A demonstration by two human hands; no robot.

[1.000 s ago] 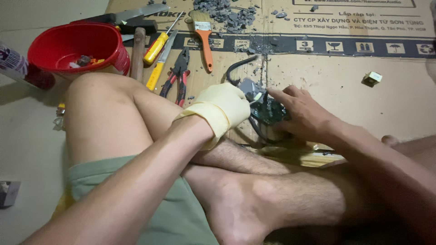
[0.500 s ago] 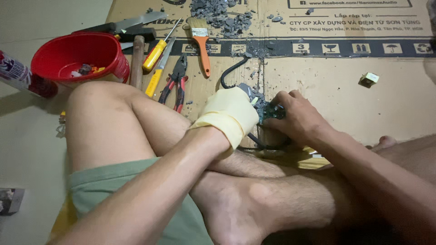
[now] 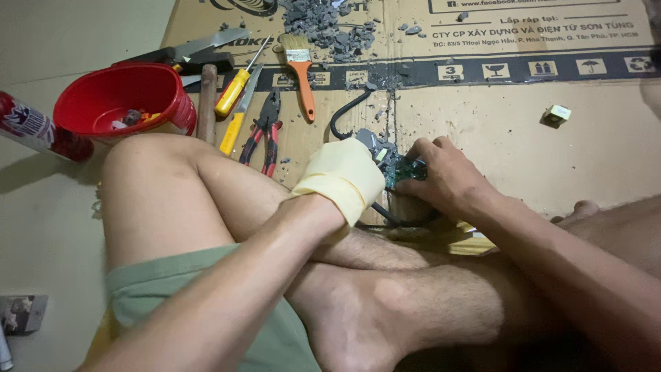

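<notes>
Cardboard (image 3: 523, 151) covers the floor under 2 crossed legs. Left hand (image 3: 344, 178), in a yellow glove, closes over the near-left side of a small green circuit board (image 3: 405, 169). Bare right hand (image 3: 447, 180) curls over its right edge. Board sits between both hands, equally near each; its long axis is hidden.

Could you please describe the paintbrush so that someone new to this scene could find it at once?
Start at the flattened cardboard sheet on the floor. Near its top edge, below the pile of grey rubble, lies the paintbrush. Its orange handle and pale bristles set it apart from the yellow-handled screwdriver and red-handled pliers to its left.
</notes>
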